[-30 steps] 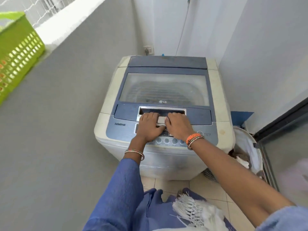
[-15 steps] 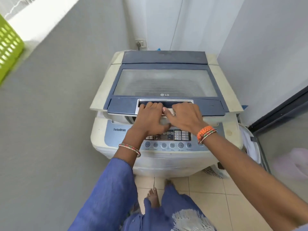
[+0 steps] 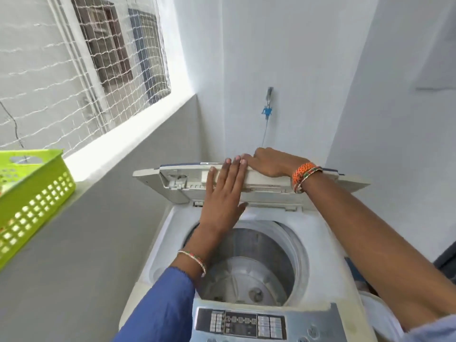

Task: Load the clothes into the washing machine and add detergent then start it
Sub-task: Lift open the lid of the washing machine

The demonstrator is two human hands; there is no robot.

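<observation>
Plastic lid (image 3: 249,183), off-white on its underside, stands folded up at the back of the washing machine (image 3: 328,248), centre of the frame. It looks stiff and fairly light, hinged in two panels, so I judge it will want to fold or drop forward if you let go early. Take it along the top edge, where you have it.

Your left hand (image 3: 223,196) lies flat against the lid's underside, fingers straight, pressing and gripping nothing. Your right hand (image 3: 271,161) is draped over the top edge, fingers curled over it onto the far side, holding it.

Drum (image 3: 249,275): grey metal wall, pale ribbed base plate, no clothes in it. Control panel (image 3: 241,324) sits at lower centre, a dark display with button blocks on either side; its labels are too small to read.

No clothes are plainly visible. A pale round rim at the lower right edge may be a hamper; I cannot tell. No detergent in view.

Green perforated basket (image 3: 32,196) rests on the ledge at left; contents unclear. Tap (image 3: 269,93) with a blue fitting and hose is on the wall, upper centre.

Judgement: opening step nearly complete; loading, dosing and starting all remain. Clothes will be soft and limp, so gather them in bunches.
</observation>
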